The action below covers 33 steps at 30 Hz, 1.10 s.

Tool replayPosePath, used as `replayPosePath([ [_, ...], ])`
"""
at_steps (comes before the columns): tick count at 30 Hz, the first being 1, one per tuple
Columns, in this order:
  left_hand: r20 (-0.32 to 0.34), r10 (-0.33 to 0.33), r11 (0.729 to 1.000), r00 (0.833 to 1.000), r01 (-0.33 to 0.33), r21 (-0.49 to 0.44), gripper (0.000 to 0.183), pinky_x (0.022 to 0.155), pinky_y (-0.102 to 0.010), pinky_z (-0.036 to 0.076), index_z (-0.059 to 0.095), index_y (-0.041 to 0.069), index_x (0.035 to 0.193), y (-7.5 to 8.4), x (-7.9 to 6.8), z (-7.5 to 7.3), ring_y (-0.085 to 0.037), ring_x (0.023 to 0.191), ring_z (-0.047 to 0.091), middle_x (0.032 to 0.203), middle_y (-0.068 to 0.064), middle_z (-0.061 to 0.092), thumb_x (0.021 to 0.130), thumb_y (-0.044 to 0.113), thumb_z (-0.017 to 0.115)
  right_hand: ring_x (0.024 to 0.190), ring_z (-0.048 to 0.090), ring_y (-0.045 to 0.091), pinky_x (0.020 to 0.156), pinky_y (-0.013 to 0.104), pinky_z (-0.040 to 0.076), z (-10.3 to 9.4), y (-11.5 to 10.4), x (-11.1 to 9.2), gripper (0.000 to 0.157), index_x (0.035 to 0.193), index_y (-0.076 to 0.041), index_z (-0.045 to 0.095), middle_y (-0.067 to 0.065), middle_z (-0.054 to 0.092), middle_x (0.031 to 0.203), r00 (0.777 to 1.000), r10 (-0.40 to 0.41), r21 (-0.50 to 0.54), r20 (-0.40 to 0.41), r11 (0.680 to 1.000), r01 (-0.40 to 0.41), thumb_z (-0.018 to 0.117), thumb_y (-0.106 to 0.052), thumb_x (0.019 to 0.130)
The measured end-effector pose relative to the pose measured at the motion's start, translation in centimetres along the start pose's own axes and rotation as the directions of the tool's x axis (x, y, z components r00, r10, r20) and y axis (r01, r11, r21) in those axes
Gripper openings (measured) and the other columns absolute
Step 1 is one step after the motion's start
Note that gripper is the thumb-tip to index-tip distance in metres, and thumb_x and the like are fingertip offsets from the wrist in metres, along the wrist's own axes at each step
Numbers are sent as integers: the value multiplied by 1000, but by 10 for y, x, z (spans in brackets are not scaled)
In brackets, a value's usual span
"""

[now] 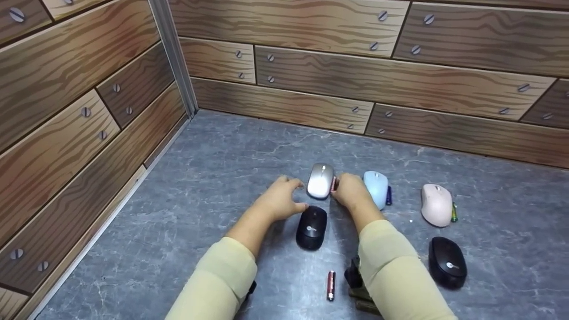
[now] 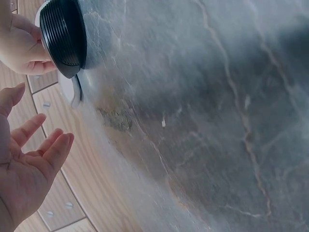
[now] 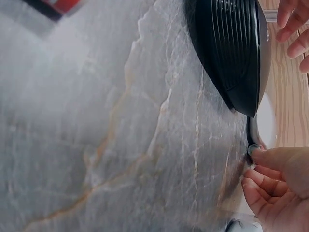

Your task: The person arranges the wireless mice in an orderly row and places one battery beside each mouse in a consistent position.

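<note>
My right hand (image 1: 352, 193) pinches a red battery (image 1: 333, 183) at the right side of a silver computer mouse (image 1: 320, 181). In the right wrist view, the battery's round end (image 3: 253, 148) shows at the thumb and fingertips. My left hand (image 1: 280, 200) holds nothing, its fingers spread left of the silver mouse. Its thumb tip is right at the front of a black mouse (image 1: 311, 229), which lies nearer me. The left wrist view shows the left hand (image 2: 34, 164) with palm and loosely bent fingers visible.
Right of my right hand lies a light blue mouse (image 1: 376, 190) with a dark blue battery (image 1: 389, 195) beside it. Farther right are a pink mouse (image 1: 436, 205) with a green battery (image 1: 454, 212) and another black mouse (image 1: 448, 262). A red battery (image 1: 331, 286) lies between my forearms.
</note>
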<state>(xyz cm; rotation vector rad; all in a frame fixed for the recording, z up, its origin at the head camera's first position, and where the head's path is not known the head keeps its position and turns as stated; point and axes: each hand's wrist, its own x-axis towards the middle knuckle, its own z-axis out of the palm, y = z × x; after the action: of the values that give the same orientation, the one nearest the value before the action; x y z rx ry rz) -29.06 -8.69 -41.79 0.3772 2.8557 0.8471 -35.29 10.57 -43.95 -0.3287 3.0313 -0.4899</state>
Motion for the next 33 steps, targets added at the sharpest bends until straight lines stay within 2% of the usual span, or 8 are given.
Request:
replayPosePath([
  [5, 6, -1, 1000, 1000, 1, 12, 55, 96, -38, 41, 52, 10, 126, 2, 1, 1, -25, 109, 51, 122, -13, 48, 79, 33, 68, 74, 56, 32, 73, 44, 47, -3, -1, -6, 18, 67, -6, 54, 13, 61, 72, 1000, 7, 38, 11, 999, -7, 68, -14, 75],
  [9, 3, 3, 1000, 1000, -3, 20, 55, 96, -39, 41, 52, 10, 127, 4, 0, 2, -25, 108, 51, 120, -13, 48, 79, 33, 68, 70, 54, 27, 68, 41, 47, -7, -4, -12, 17, 70, -6, 57, 7, 59, 70, 1000, -2, 59, 29, 998, 0, 72, -13, 71],
  [12, 3, 9, 1000, 1000, -9, 30, 55, 96, -39, 41, 52, 11, 127, 6, 0, 1, -26, 108, 51, 121, -13, 49, 79, 33, 68, 75, 57, 27, 72, 41, 48, -11, -7, -17, 16, 77, -3, 61, 8, 63, 76, 999, -34, 64, 35, 997, 32, 72, -12, 69],
  [19, 18, 16, 999, 1000, -17, 42, 57, 98, -40, 40, 50, 11, 129, 14, -1, -1, -27, 112, 50, 123, -15, 48, 79, 32, 68, 90, 60, 33, 83, 43, 47, -22, -11, -32, 30, 95, 2, 63, 15, 66, 92, 993, -104, 63, 53, 993, 101, 74, -14, 71],
  [23, 27, 10, 999, 1000, -11, 43, 58, 99, -41, 38, 49, 12, 130, 20, -1, -4, -28, 116, 47, 129, -16, 45, 80, 33, 67, 75, 60, 26, 69, 38, 50, -32, -15, -42, 32, 98, 0, 63, 12, 65, 83, 992, -113, 81, 54, 991, 108, 74, -15, 72],
  [27, 23, 27, 998, 999, -29, 58, 58, 97, -40, 40, 48, 12, 131, 25, -3, -6, -26, 113, 49, 125, -14, 47, 79, 32, 67, 56, 51, 16, 52, 29, 44, -42, -19, -54, 29, 96, -3, 62, 3, 57, 65, 988, -148, 111, 37, 983, 143, 75, -14, 72],
  [33, 24, 54, 996, 998, -55, 68, 60, 99, -42, 38, 48, 11, 131, 28, -14, -8, -28, 116, 47, 128, -15, 45, 79, 36, 67, 53, 47, 12, 50, 27, 42, -52, -24, -75, 32, 99, -3, 61, 0, 54, 62, 974, -228, 151, 19, 963, 223, 75, -12, 72],
])
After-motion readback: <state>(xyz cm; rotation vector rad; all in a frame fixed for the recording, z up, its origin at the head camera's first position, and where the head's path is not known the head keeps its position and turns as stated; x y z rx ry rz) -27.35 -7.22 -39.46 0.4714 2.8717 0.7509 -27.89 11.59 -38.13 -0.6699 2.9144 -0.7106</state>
